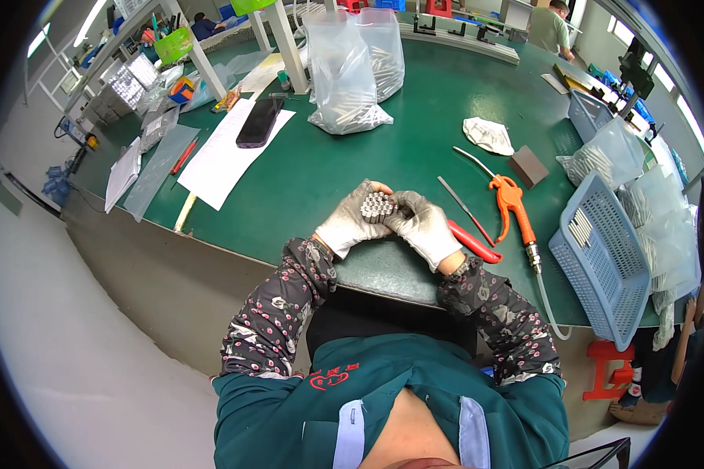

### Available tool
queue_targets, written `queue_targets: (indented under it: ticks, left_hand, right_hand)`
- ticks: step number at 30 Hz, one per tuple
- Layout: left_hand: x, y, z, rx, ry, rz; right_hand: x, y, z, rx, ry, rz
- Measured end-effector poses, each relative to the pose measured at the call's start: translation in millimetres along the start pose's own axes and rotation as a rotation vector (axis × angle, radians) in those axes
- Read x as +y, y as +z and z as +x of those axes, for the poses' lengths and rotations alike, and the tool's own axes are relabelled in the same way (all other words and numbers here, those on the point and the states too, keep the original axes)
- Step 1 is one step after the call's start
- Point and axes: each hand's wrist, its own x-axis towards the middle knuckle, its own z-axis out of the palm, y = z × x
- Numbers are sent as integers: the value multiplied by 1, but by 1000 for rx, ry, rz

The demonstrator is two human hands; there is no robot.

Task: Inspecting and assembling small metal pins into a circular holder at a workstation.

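Note:
Near the table's front edge, my gloved hands close together round a tight bundle of short metal rods [378,206], their round ends facing up. My left hand [346,223] wraps its left side. My right hand [424,225] grips the right side, with thumb and fingers at the bundle's edge. Both white gloves look greyed at the fingers. To the right of my right hand lies a curved red handle [475,242], beside a thin metal tool [465,209]. Farther right rests an orange air blow gun [511,202] with its hose.
A blue basket [608,293] holding a few rods stands at the right edge, next to bags of rods [657,242]. Large rod bags [344,86] stand at the back. Phone [260,123], papers [219,160], brown block [528,166] and white cloth [487,136] lie on the green table [430,133].

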Motion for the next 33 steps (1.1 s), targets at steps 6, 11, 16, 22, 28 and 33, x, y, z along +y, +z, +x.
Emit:
queue_targets:
  ticks: [6, 11, 16, 22, 28, 33]
  left_hand:
    - [-1, -1, 2, -2, 13, 48]
    - [0, 0, 0, -14, 32, -13]
    - [-1, -1, 1, -19, 57, 23]
    - [6, 0, -2, -39, -25, -75]
    - [4, -1, -1, -49, -14, -54]
    - [2, -2, -1, -47, -1, -36]
  right_hand:
    - [2, 3, 0, 32, 49, 40]
    - [-5, 3, -1, 32, 69, 51]
    - [-11, 0, -3, 47, 50, 33]
    - [-15, -2, -2, -3, 134, 48]
    - [-1, 3, -1, 17, 121, 81]
    - [1, 4, -1, 31, 75, 44]
